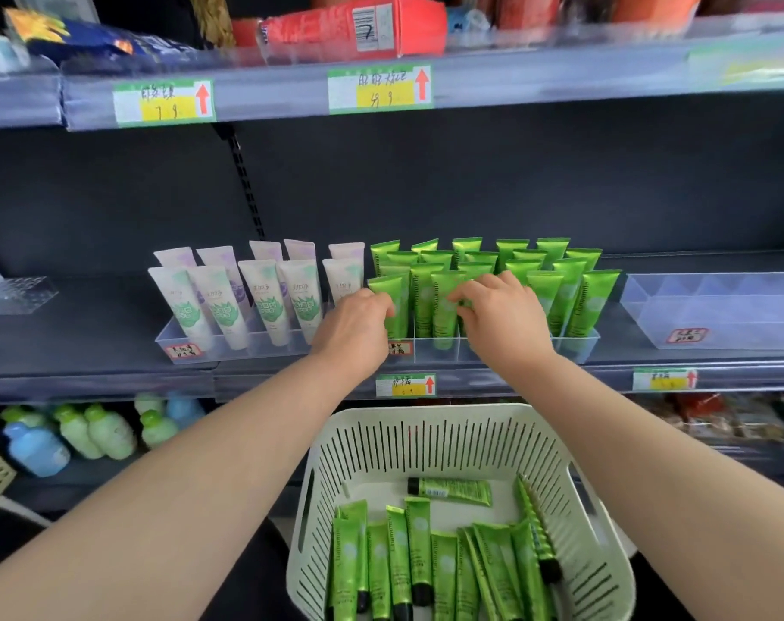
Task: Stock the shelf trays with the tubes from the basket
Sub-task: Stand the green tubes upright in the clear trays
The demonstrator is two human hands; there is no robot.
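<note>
Green tubes [573,302] stand cap-down in the clear tray [580,347]: light, soft-walled and slick, I judge, best pinched near the stiff crimped end. My left hand [358,327] pinches the front-left tube [393,302]; my right hand [504,318] curls on a middle front tube [443,316]. More lie in the basket [426,412] below.

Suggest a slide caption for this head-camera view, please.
Left hand and right hand grip green tubes in the front row of a clear shelf tray, above a white slotted basket holding more.
</note>
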